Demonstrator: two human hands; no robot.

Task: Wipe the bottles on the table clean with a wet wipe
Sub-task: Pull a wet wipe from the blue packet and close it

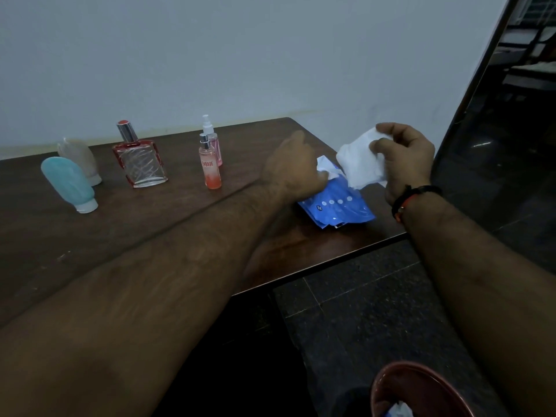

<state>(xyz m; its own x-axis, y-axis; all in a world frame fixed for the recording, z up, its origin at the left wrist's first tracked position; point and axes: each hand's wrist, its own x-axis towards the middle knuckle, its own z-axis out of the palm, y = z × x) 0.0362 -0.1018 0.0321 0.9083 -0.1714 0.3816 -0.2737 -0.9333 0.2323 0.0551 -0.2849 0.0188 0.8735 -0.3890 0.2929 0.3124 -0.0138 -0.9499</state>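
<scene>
My right hand (pixel 404 156) pinches a white wet wipe (pixel 359 162) just above the blue wipe pack (pixel 338 207) at the table's right end. My left hand (pixel 293 168) rests on the pack's far end, its fingers curled at the white opening. Left of the pack stand several bottles: an orange spray bottle (pixel 209 164) with a pink one (pixel 214 142) behind it, a clear perfume bottle with red edges (pixel 140 159), a teal squeeze tube (pixel 69 183) and a pale tube (pixel 79 158) behind that.
The dark wooden table (pixel 135 236) stands against a pale wall; its front edge runs diagonally to the right corner. A red bin (pixel 421 392) with crumpled white material inside sits on the dark tiled floor at the lower right. A dark glass panel stands at the right.
</scene>
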